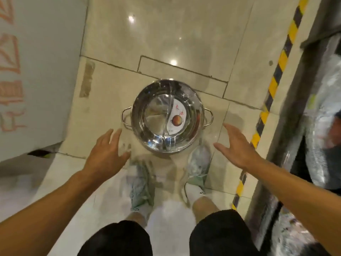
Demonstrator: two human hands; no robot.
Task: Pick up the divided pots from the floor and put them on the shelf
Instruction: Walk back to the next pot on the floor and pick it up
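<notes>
Glossy beige floor tiles (166, 43); yellow-black hazard tape (276, 76) right; white panel (42, 71) left.

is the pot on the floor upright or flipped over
Upright: the divided pot sits on the floor mouth up, its inner divider and a paper label visible inside.

Steel divided pot (167, 116) sat on the tiled floor (184, 43), between the spread, empty left hand (107, 152) and right hand (235, 145), neither touching it
</notes>
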